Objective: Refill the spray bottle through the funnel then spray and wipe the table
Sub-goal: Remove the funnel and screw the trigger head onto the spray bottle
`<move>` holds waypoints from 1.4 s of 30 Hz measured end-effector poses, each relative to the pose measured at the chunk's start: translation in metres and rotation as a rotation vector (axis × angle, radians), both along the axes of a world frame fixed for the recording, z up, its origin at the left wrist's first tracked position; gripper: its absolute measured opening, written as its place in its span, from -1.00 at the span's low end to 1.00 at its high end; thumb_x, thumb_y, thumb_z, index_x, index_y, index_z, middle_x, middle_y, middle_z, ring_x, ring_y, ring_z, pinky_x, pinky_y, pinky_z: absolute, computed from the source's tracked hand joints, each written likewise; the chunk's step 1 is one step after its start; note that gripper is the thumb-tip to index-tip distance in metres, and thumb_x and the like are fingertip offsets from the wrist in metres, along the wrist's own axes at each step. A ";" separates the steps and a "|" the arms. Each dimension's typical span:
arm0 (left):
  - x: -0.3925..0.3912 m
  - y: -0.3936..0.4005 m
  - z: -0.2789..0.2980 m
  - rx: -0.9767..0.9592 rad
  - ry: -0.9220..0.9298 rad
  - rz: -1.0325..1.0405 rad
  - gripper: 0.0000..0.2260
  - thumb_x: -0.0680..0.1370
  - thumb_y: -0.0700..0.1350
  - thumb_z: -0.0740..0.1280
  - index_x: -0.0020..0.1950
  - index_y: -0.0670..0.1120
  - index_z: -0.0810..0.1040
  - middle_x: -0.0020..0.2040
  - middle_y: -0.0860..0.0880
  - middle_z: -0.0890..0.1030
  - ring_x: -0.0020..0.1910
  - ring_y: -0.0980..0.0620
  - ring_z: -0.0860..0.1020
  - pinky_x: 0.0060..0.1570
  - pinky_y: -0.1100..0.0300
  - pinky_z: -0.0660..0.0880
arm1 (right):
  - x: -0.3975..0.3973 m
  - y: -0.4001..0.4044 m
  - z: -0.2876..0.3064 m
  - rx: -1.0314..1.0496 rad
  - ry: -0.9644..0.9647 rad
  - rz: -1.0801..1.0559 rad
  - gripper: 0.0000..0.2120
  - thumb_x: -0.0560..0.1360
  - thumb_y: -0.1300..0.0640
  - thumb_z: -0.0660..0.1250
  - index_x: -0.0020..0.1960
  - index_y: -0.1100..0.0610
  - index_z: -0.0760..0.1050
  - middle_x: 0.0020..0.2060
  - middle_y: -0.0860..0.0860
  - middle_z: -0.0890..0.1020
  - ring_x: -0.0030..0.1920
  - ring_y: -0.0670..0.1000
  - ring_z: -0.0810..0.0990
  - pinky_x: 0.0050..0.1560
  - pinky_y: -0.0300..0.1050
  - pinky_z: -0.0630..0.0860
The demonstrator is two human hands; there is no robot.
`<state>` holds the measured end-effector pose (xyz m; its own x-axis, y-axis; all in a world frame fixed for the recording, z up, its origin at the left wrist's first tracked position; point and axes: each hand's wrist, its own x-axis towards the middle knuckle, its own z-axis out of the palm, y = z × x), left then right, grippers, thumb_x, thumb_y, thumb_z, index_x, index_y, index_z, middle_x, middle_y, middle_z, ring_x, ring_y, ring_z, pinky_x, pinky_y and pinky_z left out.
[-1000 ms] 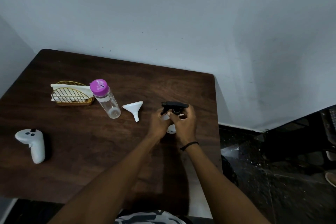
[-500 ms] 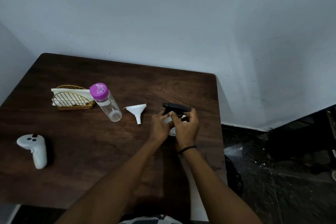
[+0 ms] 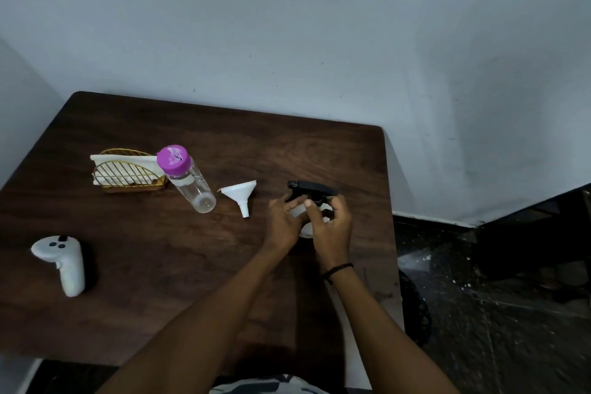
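**Early stage: spray head not off yet, nothing poured**

Both hands on the spray bottle (image 3: pixel 311 217), which stands on the desk (image 3: pixel 192 297) near its right edge. Left hand (image 3: pixel 283 224) is wrapped round the white body, fingers clamped on it. Right hand (image 3: pixel 331 227) sits at the neck just under the black trigger head (image 3: pixel 311 189), fingers closed round the collar; looks like unscrewing, but can't tell how loose it is. Head is on the bottle.

Not done yet, judging by layout:
- funnel (image 3: pixel 241 195) lies on its side on the desk, left of the bottle & apart from it, not in any neck
- clear refill bottle (image 3: pixel 190 184), further left, has its pink cap on
- napkins in the gold wire holder (image 3: pixel 124 171) look untouched

Left to do: head off, funnel in, uncap & pour, head back on, spray, wipe. So approx. step 1 of the job.

White controller (image 3: pixel 64 262) at desk's left, not involved.
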<state>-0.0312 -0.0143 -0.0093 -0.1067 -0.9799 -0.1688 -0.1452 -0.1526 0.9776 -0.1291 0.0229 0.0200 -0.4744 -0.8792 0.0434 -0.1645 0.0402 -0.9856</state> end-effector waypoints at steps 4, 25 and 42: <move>-0.003 0.000 0.002 -0.154 -0.092 -0.042 -0.86 0.52 -0.20 0.40 -0.10 0.02 0.71 -0.14 0.08 0.71 -0.11 0.09 0.67 -0.08 0.03 0.60 | 0.003 -0.003 0.005 0.031 -0.027 -0.061 -0.71 0.42 0.12 0.54 0.02 0.15 0.49 -0.17 -0.02 0.66 -0.19 -0.08 0.66 -0.17 -0.10 0.63; -0.005 0.002 -0.005 -0.351 -0.333 -0.047 -0.77 0.54 0.01 0.26 0.02 -0.06 0.64 -0.02 0.06 0.66 0.02 0.05 0.58 0.06 0.00 0.47 | -0.027 -0.011 0.016 0.125 -0.008 0.302 -0.73 0.39 0.06 0.53 0.04 -0.09 0.56 0.01 0.04 0.62 0.04 0.00 0.64 0.06 0.00 0.61; -0.016 0.009 0.007 -0.273 -0.263 -0.024 -0.71 0.55 -0.21 0.21 0.23 -0.19 0.56 0.15 -0.09 0.64 0.14 0.01 0.60 0.12 -0.02 0.54 | -0.010 -0.002 0.001 0.218 0.028 0.163 -0.54 0.38 -0.17 0.43 0.26 -0.10 0.56 0.03 0.01 0.65 0.06 -0.01 0.64 0.10 0.11 0.60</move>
<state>-0.0472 -0.0051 -0.0019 -0.1181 -0.9903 0.0734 -0.3972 0.1149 0.9105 -0.1392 0.0212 0.0207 -0.3276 -0.9337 -0.1442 -0.2135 0.2219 -0.9514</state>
